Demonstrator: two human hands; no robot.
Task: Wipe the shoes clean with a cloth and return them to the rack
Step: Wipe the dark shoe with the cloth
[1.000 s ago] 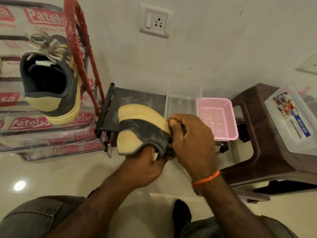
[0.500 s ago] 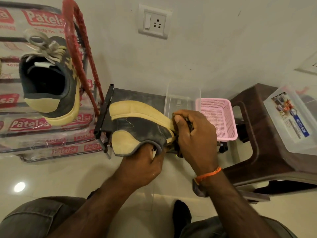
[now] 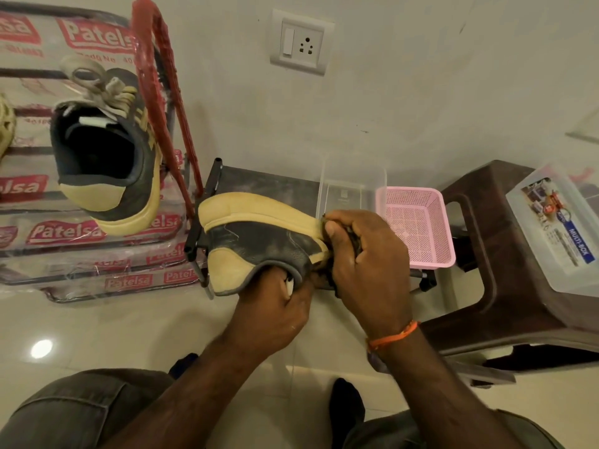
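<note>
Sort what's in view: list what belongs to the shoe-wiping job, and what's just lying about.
Job:
shoe in hand, held by left hand
cloth, gripped by right hand
second shoe, on the rack

Lying about:
pink basket
brown stool
plastic box
wall socket

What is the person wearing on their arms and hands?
Nothing covers the left hand or right hand: no gloves, and no sleeves show on either forearm. An orange thread band circles the right wrist. Grey trousers show at the knees below.
</note>
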